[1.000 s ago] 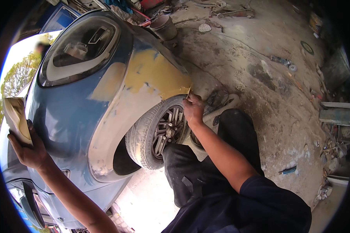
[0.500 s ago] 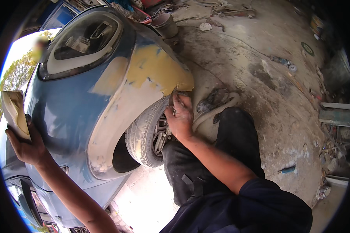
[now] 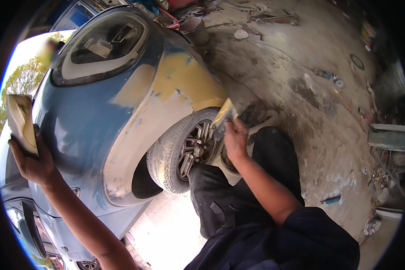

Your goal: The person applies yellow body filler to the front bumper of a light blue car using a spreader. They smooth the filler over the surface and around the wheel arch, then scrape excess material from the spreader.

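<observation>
At the far left, my left hand (image 3: 35, 163) grips a flat putty board (image 3: 21, 119) smeared with yellowish filler, held up beside the blue car (image 3: 72, 121). My right hand (image 3: 236, 138) pinches a thin putty spreader (image 3: 225, 114) with yellow filler on its blade. The spreader is beside the wheel (image 3: 184, 153), close to the lower end of a yellow filler patch (image 3: 180, 78) on the car's body. Below that patch, a pale sanded band (image 3: 132, 135) follows the wheel arch. Whether the spreader touches the body is hard to make out.
A bucket (image 3: 194, 30) stands beyond the car. On the dusty floor lie an angle grinder (image 3: 329, 77), a pale round disc (image 3: 241, 34) and a small blue-green piece (image 3: 331, 199). A hose (image 3: 269, 118) is beside my knee. Clutter lines the right side.
My right hand has moved right and slightly down from the arch edge, bringing the spreader away from the filler patch. My left hand still holds the board. The view has shifted slightly.
</observation>
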A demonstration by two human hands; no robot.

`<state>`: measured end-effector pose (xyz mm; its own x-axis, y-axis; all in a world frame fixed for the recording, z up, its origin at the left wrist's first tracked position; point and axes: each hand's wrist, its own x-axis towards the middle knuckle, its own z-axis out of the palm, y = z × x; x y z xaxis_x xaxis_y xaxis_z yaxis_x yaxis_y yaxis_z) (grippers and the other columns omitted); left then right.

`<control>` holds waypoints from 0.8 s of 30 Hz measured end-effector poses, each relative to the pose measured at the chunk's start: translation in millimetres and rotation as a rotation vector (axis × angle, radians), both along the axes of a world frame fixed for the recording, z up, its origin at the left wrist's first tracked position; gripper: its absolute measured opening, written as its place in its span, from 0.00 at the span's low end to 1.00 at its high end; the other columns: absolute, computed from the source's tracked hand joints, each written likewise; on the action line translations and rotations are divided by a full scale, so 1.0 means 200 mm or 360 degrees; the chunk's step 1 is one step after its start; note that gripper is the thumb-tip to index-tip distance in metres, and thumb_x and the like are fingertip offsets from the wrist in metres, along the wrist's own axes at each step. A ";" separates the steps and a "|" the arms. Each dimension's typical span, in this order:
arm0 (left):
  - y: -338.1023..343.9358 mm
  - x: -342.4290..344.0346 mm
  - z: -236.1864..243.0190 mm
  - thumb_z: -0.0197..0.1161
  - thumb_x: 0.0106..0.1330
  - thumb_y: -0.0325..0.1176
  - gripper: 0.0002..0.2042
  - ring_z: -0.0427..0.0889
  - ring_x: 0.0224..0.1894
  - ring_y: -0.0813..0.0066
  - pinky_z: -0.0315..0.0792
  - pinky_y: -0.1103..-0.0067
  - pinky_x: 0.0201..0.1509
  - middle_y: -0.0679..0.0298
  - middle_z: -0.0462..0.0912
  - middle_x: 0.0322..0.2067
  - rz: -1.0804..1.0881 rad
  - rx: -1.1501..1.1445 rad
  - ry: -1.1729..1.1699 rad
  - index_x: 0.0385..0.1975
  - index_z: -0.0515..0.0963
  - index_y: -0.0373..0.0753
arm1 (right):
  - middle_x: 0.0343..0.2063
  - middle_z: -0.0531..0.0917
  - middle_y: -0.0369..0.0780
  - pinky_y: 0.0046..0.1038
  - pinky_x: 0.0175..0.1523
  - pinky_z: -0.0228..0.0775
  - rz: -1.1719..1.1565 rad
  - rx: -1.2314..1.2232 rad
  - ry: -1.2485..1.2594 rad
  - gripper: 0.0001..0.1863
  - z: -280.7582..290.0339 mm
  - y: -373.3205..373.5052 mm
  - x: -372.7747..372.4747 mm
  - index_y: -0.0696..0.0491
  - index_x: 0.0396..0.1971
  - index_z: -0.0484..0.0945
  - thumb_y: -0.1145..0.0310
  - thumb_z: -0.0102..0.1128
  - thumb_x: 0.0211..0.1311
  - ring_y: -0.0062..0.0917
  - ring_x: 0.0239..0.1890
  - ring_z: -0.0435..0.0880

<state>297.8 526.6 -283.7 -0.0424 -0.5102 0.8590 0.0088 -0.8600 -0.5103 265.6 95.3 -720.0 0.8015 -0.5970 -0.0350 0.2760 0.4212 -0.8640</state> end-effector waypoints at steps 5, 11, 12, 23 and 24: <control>-0.17 -0.10 -0.15 0.85 0.63 0.45 0.41 0.89 0.62 0.51 0.80 0.67 0.70 0.41 0.87 0.61 0.0081 -0.0157 0.0116 0.70 0.77 0.22 | 0.30 0.79 0.26 0.20 0.39 0.62 0.0167 -0.0136 -0.0051 0.10 0.01 -0.22 -0.12 0.56 0.34 0.81 0.71 0.65 0.80 0.10 0.34 0.70; -0.84 -0.49 -1.13 0.71 0.74 0.42 0.32 0.86 0.66 0.52 0.77 0.63 0.74 0.43 0.83 0.65 -0.0752 -0.1428 0.1204 0.71 0.74 0.25 | 0.35 0.81 0.27 0.18 0.40 0.62 0.0297 0.0234 -0.0158 0.08 0.40 -0.27 -0.32 0.57 0.41 0.84 0.68 0.65 0.81 0.08 0.34 0.72; -0.99 -0.55 -1.28 0.66 0.78 0.42 0.30 0.86 0.66 0.53 0.78 0.62 0.73 0.44 0.83 0.65 -0.1118 -0.1922 0.1449 0.70 0.74 0.25 | 0.36 0.81 0.27 0.17 0.41 0.63 0.0371 0.0260 -0.0243 0.09 0.46 -0.28 -0.34 0.58 0.48 0.85 0.67 0.64 0.83 0.08 0.36 0.72; -1.40 -0.79 -1.52 0.57 0.85 0.42 0.26 0.85 0.66 0.54 0.78 0.59 0.74 0.49 0.82 0.67 -0.2324 -0.3236 0.1970 0.74 0.69 0.33 | 0.48 0.88 0.48 0.32 0.51 0.81 0.0499 -0.1404 -0.0866 0.15 0.72 -0.32 -0.56 0.64 0.60 0.84 0.74 0.61 0.81 0.36 0.47 0.90; -1.37 -0.79 -1.52 0.57 0.85 0.43 0.26 0.85 0.66 0.55 0.78 0.59 0.74 0.49 0.82 0.67 -0.2338 -0.3214 0.1980 0.74 0.69 0.32 | 0.48 0.88 0.49 0.35 0.50 0.83 0.0546 -0.1466 -0.0855 0.16 0.72 -0.33 -0.56 0.61 0.61 0.85 0.75 0.62 0.79 0.40 0.46 0.91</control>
